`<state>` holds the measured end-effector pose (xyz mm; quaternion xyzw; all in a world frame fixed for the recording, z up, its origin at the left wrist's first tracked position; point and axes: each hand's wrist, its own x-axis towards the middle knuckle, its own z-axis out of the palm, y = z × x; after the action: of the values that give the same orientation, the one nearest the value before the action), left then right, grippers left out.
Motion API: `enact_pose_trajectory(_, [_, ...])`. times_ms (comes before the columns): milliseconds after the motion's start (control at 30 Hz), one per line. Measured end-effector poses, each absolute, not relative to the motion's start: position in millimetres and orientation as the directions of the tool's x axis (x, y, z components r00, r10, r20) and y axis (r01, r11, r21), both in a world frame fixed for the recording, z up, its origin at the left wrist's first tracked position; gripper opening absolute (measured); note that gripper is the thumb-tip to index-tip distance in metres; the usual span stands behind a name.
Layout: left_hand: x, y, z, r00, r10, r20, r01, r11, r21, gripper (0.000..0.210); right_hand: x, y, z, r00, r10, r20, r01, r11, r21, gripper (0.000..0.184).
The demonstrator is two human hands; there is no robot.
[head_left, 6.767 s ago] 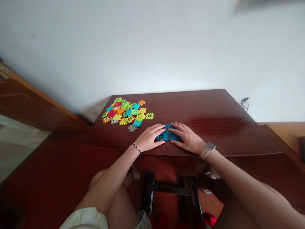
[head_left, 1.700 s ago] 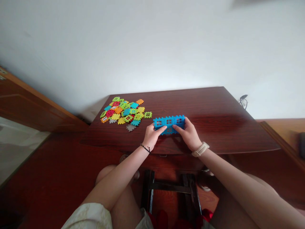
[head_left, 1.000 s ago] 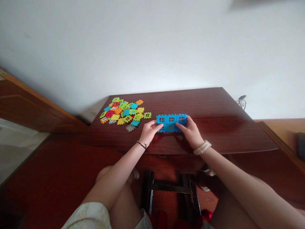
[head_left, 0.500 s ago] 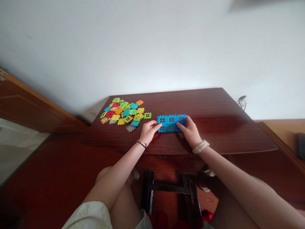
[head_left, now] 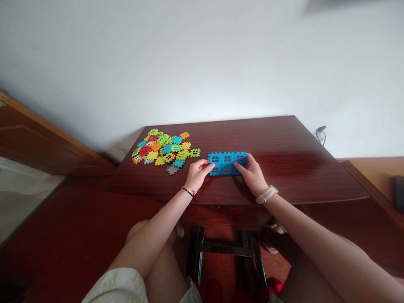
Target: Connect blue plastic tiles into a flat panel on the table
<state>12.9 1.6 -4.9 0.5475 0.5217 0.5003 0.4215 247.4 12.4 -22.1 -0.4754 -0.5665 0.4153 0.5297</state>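
Between my hands is a blue panel of joined interlocking window tiles [head_left: 226, 159], in two rows, with toothed edges. My left hand [head_left: 198, 171] pinches its left edge between thumb and fingers. At the right end, my right hand [head_left: 251, 171] grips it with the thumb across the front and the fingers behind, covering part of the lower right tile. To the left lies a loose pile of interlocking tiles [head_left: 159, 156] in green, yellow, red, orange, blue and grey; some have window cut-outs.
The dark reddish-brown table [head_left: 303, 168] stands against a white wall [head_left: 202, 63]. Black cables [head_left: 320, 134] hang by its right edge. A wooden door [head_left: 47, 139] is at the left. Beneath the table's front is a dark wooden frame [head_left: 225, 248], close to my legs.
Both hands keep the same grip on the blue panel, which stays in place. The view has shifted very slightly.
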Motion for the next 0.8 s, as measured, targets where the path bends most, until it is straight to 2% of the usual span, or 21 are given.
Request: enact_pose_trajectory(800, [9.7, 5.6, -12.0, -0.017, 0.996, 0.093, 0.120, -0.090, 0.989, 0.040, 248.6, 13.3, -23.0, 0.015, 0.978, 0.210, 0.124, 0.207, -0.970, 0.040])
